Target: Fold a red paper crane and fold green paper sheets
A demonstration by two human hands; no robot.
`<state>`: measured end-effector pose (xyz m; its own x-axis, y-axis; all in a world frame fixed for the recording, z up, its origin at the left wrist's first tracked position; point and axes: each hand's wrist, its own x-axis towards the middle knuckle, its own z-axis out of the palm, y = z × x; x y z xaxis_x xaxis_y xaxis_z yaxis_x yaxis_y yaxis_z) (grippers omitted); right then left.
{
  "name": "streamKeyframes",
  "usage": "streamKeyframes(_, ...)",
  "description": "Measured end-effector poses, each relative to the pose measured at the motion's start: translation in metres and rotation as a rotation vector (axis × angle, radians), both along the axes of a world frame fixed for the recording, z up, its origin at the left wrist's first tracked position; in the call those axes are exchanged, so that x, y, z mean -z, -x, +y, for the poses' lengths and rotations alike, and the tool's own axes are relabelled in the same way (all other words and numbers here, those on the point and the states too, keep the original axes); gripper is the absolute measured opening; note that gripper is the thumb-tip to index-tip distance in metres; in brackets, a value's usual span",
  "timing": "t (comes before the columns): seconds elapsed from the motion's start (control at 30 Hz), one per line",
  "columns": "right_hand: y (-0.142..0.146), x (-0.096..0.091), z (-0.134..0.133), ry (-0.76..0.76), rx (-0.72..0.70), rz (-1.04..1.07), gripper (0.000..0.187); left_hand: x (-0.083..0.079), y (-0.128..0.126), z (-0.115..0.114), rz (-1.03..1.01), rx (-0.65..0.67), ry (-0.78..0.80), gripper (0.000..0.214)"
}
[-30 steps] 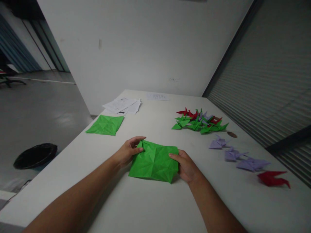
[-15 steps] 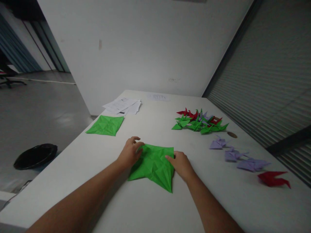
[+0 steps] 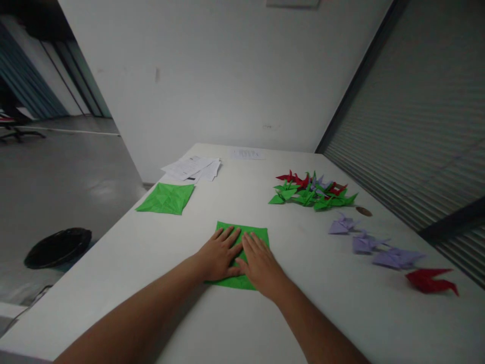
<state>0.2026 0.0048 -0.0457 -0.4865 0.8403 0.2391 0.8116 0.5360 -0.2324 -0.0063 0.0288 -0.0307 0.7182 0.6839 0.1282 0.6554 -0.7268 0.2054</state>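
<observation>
A creased square of green origami paper (image 3: 248, 230) lies on the white table (image 3: 227, 333) in front of me. My left hand (image 3: 221, 254) rests flat on its left half, fingers spread. On the right half lies my right hand (image 3: 259, 263), palm down with its fingers stretched out and thumb apart. The two hands nearly meet at the middle of the sheet and hide much of it. Neither hand grips anything. Further left sits another creased green sheet (image 3: 165, 198).
A pile of green, red and purple paper cranes (image 3: 312, 192) stands at the back right. Several purple cranes (image 3: 396, 257) and a red crane (image 3: 430, 280) line the right side. Printed papers (image 3: 191, 167) lie at the back left. A black-lined bin (image 3: 56, 247) stands beside the table.
Both hands have moved from the sheet's edges onto its middle and flattened out. The green paper, raised and bent before, now lies flatter. The view has shifted slightly.
</observation>
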Motion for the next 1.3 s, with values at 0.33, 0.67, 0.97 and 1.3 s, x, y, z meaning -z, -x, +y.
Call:
streamKeyframes(0.33,-0.031,-0.018,0.006,0.162,0.161,-0.228,0.088,-0.012,0.031,0.017,0.255,-0.114,0.137,0.13)
streamKeyframes(0.67,-0.05,-0.014,0.01,0.21,0.204,-0.221,0.081,-0.01,0.044,0.022,0.189,-0.221,0.2,0.138)
streamKeyframes(0.97,-0.051,-0.024,0.021,0.041,0.374,-0.033,0.039,-0.016,0.042,0.021,-0.189,-0.356,0.104,0.053)
streamKeyframes(1.3,-0.052,-0.015,0.028,0.267,0.495,0.384,0.044,-0.003,0.033,0.013,-0.009,-0.361,0.027,0.075)
